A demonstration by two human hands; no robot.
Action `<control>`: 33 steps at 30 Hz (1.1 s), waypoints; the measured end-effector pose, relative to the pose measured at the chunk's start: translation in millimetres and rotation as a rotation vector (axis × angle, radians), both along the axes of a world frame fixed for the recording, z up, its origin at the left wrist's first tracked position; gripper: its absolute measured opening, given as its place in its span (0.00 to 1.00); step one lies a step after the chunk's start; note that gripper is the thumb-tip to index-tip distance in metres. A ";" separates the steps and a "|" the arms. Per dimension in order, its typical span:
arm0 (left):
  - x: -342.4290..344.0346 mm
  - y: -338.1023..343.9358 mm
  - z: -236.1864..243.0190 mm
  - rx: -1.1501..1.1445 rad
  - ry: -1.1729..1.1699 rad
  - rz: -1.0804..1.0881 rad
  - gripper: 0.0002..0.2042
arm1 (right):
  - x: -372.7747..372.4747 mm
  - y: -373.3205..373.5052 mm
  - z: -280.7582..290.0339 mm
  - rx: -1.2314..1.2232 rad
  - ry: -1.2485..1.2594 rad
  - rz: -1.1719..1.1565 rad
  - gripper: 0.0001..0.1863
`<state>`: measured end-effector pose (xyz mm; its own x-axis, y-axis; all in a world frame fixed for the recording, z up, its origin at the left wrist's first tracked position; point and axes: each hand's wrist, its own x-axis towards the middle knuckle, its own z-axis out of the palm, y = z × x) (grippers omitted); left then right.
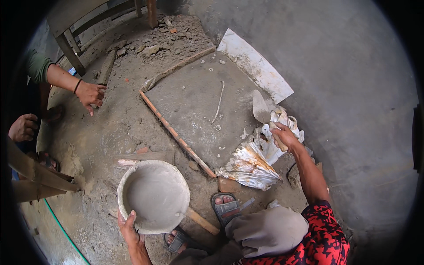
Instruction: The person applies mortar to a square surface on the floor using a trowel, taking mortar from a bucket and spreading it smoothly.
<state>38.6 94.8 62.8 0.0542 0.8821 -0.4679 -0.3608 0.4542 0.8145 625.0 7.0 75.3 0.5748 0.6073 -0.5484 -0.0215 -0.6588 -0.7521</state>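
Note:
My left hand [130, 228] grips the near-left edge of a round basin [154, 229], thumb over its rim. Smooth grey wet mortar lies inside the basin. At the right, my right hand [285, 135] is closed round the wooden handle of a trowel [259, 107], whose mortar-smeared blade points away from me. The blade is over the right edge of a grey mortar patch [198, 101]; whether it touches the surface I cannot tell. A thin curved strip [218, 102] and several small bits lie on the patch. Below the trowel are crumpled, stained white sacks [251, 163].
A wooden strip [176, 138] borders the patch's left side; a white board [256, 66] leans along its right. Rubble [152, 49] lies beyond. At left, another person's hand [90, 95] reaches out near wooden furniture legs [70, 55]. A green hose [64, 229] runs lower left.

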 end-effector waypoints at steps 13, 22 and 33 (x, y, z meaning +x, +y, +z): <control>-2.9 -2.5 -2.8 0.003 -0.013 0.010 0.28 | -7.8 85.9 2.3 -0.025 -0.161 0.258 0.29; -8.2 -4.4 -8.0 -0.028 -0.052 0.037 0.35 | -6.4 136.8 16.3 0.033 -0.254 0.350 0.24; -3.9 -1.9 -1.6 -0.039 -0.060 0.033 0.35 | 8.6 156.7 20.3 0.020 -0.355 0.339 0.23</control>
<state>34.7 93.0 61.1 0.0548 0.8652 -0.4984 -0.4238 0.4722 0.7729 633.7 163.7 95.6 0.4924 0.8009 -0.3407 0.4511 -0.5697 -0.6870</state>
